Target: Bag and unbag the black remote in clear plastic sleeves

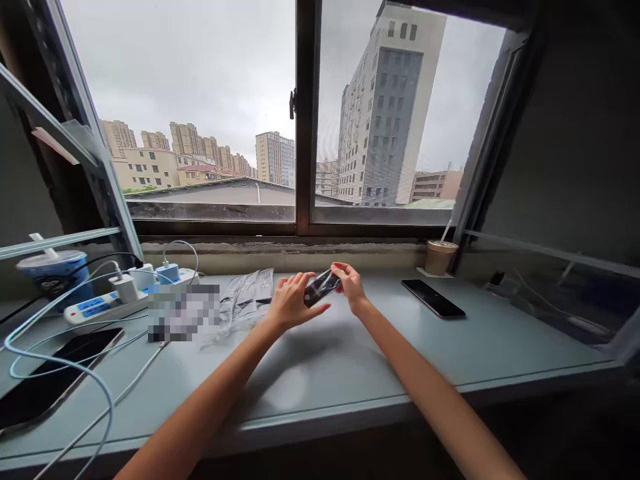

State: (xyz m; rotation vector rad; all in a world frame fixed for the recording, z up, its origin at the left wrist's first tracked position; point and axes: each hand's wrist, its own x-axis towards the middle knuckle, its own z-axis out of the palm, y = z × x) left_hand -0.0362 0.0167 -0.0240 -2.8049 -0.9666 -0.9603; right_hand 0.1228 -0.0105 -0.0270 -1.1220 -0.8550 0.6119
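Note:
Both my hands hold one small dark, glossy packet (321, 287) above the grey desk (350, 360), near the window. My left hand (291, 301) grips its left end, fingers curled under and thumb stretched along the front. At the packet's right end my right hand (351, 284) pinches with its fingertips. What the packet contains is unclear. Crumpled clear plastic wrapping (243, 300) lies on the desk just left of my left hand.
A dark phone (433, 298) lies to the right, with an iced drink cup (441, 256) behind it. At left are a white power strip (107, 303) with chargers, pale cables (65, 363), a blue cup (53, 273), and a second phone (50, 380). A blurred patch sits beside the wrapping.

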